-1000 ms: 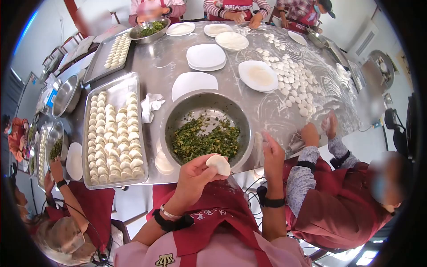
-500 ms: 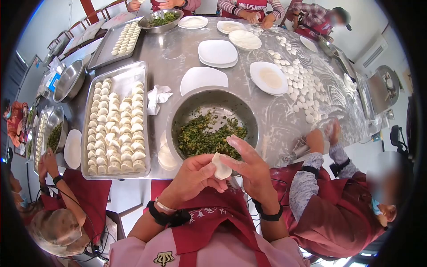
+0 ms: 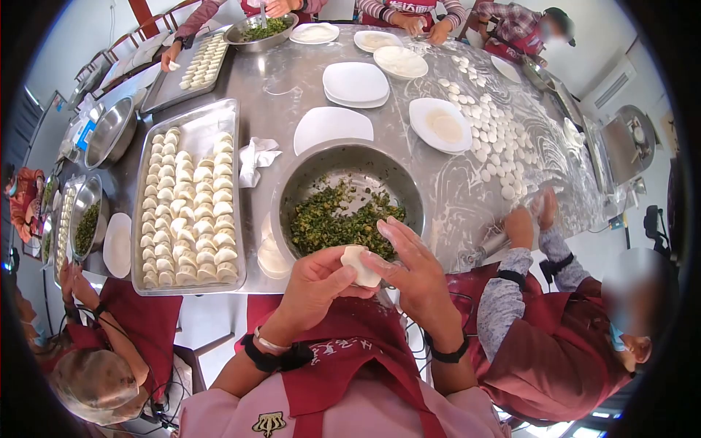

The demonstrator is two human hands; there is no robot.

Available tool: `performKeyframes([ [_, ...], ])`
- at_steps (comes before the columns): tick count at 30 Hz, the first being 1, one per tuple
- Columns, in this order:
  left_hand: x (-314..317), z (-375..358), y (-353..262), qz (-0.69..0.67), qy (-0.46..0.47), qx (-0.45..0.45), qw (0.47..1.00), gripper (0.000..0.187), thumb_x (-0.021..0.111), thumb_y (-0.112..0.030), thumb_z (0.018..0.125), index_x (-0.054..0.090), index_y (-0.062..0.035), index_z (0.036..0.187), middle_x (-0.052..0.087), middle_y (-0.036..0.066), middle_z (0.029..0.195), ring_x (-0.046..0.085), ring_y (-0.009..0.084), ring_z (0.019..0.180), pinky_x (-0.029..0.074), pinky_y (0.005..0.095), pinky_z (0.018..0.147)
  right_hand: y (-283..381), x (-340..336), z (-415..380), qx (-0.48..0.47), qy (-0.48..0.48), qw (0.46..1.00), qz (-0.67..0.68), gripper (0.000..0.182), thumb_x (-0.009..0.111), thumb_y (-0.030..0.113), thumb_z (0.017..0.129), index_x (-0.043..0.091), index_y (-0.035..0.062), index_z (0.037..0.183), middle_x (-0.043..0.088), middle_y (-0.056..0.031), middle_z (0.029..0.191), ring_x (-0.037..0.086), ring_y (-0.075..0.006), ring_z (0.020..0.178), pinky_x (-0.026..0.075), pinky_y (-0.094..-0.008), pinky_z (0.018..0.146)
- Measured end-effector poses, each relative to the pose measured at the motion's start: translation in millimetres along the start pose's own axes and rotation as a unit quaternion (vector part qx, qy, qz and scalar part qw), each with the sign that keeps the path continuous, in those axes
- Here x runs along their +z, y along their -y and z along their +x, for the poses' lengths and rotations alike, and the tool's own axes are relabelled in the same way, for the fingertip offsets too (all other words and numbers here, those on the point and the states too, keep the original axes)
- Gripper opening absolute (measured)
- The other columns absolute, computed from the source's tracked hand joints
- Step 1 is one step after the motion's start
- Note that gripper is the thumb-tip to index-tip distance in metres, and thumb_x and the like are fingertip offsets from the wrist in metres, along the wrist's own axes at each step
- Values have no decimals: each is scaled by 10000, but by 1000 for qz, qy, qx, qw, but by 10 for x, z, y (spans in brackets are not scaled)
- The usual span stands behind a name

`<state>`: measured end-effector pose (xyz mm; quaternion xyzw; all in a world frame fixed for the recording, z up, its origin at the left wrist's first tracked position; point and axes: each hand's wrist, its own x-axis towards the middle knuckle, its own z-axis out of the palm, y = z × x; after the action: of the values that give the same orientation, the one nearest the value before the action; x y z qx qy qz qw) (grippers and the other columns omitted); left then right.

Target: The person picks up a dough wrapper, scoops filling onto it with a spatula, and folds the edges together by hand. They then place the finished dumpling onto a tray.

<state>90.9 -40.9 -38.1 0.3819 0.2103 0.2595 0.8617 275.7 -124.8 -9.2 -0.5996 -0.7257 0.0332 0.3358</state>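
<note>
A pale dumpling (image 3: 361, 266) is held between my two hands, over the near rim of a steel bowl (image 3: 280, 191). My left hand (image 3: 318, 285) cups it, fingers curled beneath and thumb at its near side. My right hand (image 3: 410, 271) pinches its right edge with thumb and forefinger, the other fingers stretched out over the bowl. Chopped green filling (image 3: 339, 219) with yellow bits covers much of the bowl's bottom. Left of the bowl, round dough wrappers (image 3: 273, 257) lie partly hidden under its rim.
A metal tray (image 3: 242, 182) on the left holds rows of dumplings, with a crumpled white cloth (image 3: 257, 159) beside it. White plates (image 3: 355, 82) stand beyond the bowl. Dough pieces (image 3: 500, 135) lie on the floured right side. Co-workers sit close on both sides.
My fingers have shifted slightly on the dumpling, which stays between both hands. At the far left tray, a co-worker's hand has come in with a small white piece.
</note>
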Motion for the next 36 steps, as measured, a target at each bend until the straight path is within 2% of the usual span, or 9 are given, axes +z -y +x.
performKeyframes([
  [11,54,35,89,51,-104,114,987,398,584,-76,993,505,58,1359,638,153,1223,649,235,1110,593,404,941,68,-18,-22,11,20,999,-27,478,592,-58,748,687,110,1186,551,-190,1374,531,-383,1291,465,-468,1041],
  [14,28,41,121,44,-105,122,986,426,586,-66,990,484,55,1386,636,158,1233,646,235,1115,581,394,956,20,36,-84,37,-30,998,44,434,602,-62,776,687,79,1178,576,-202,1346,545,-388,1273,453,-450,1059],
  [16,33,24,125,72,-92,113,987,447,589,-59,987,470,49,1404,636,157,1240,638,228,1124,570,389,967,90,18,-66,147,-59,978,139,370,626,-29,820,683,43,1179,597,-200,1334,553,-359,1279,437,-423,1074],
  [17,44,16,128,86,-84,109,987,457,590,-56,986,462,46,1413,636,157,1244,634,225,1129,564,386,972,127,20,-54,201,-73,959,185,342,638,-12,842,681,25,1179,607,-199,1328,557,-344,1281,429,-410,1082],
  [20,84,-15,138,82,-59,99,990,481,611,4,961,464,62,1415,618,132,1263,609,169,1125,538,322,960,139,187,-26,258,-125,862,417,317,680,42,872,674,-15,1184,619,-185,1331,542,-294,1302,410,-385,1090],
  [23,116,-17,182,80,-55,118,988,497,617,21,950,464,58,1421,608,118,1287,599,150,1130,517,288,954,161,293,22,253,-123,831,479,321,709,49,864,677,-38,1172,615,-172,1343,525,-264,1311,403,-377,1092],
  [29,58,-62,214,130,-62,92,985,517,608,47,940,450,59,1432,577,113,1347,561,139,1188,476,280,993,163,356,34,238,-115,844,466,208,707,30,857,736,1,1061,662,-159,1270,537,-292,1304,422,-386,1079],
  [32,119,-54,190,102,-45,136,985,520,593,56,940,442,58,1438,566,113,1363,547,140,1212,463,287,1013,135,334,14,202,-109,875,427,165,701,27,861,750,16,1018,701,-136,1197,551,-296,1291,439,-390,1063],
  [36,111,-86,144,103,-26,109,988,554,572,29,962,376,51,1479,515,138,1427,534,189,1261,467,330,1039,173,323,22,206,-118,883,405,158,713,39,850,754,25,1002,718,-120,1156,565,-299,1277,459,-384,1041],
])
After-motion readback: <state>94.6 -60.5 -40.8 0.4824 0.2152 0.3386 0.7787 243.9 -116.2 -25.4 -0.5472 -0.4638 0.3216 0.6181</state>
